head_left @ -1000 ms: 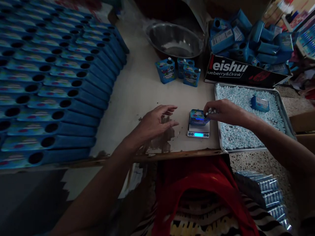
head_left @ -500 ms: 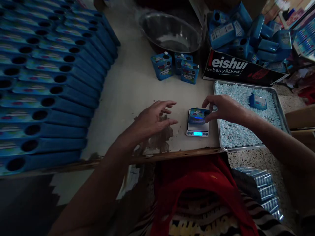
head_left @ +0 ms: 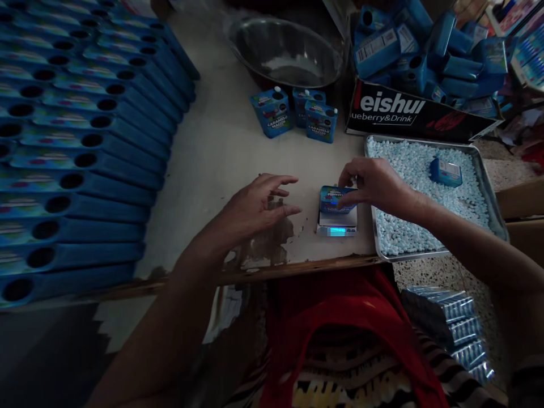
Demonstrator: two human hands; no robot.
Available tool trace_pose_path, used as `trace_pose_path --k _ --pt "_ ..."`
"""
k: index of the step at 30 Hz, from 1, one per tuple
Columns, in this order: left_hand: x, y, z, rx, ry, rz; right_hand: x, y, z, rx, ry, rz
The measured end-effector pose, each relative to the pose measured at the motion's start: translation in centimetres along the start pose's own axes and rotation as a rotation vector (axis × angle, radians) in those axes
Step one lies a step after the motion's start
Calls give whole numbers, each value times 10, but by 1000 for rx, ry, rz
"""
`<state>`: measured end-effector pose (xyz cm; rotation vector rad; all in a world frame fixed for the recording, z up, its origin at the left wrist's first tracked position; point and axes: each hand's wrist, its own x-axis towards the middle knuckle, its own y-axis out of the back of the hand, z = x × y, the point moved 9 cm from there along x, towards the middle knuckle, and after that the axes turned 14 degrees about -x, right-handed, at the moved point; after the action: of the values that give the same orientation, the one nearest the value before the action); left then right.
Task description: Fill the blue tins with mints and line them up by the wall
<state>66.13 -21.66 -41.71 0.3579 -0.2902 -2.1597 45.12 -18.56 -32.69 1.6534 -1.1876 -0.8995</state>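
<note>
Worn tabletop, blue box on scale, right hand pinched on its edge, left hand wide.

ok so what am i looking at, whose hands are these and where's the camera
There is no machine: a person works with bare hands, and the one camera sits on their head, looking down. The left hand is open over the table, holding nothing. The right hand has its fingers on a small blue box that lies on a pocket scale; whether it grips it is unclear. Beside it a metal tray holds pale blue pellets. Rows of blue boxes lie at the left, three upright boxes stand by a metal bowl.
</note>
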Motion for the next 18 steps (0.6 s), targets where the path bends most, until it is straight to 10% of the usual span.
trace_pose_path --k 9,18 --pt "0 -2 15 -35 -29 29 -10 -8 29 647 -129 94" --pt "-8 15 23 -245 -56 169 -123 -18 191 1296 -1005 666"
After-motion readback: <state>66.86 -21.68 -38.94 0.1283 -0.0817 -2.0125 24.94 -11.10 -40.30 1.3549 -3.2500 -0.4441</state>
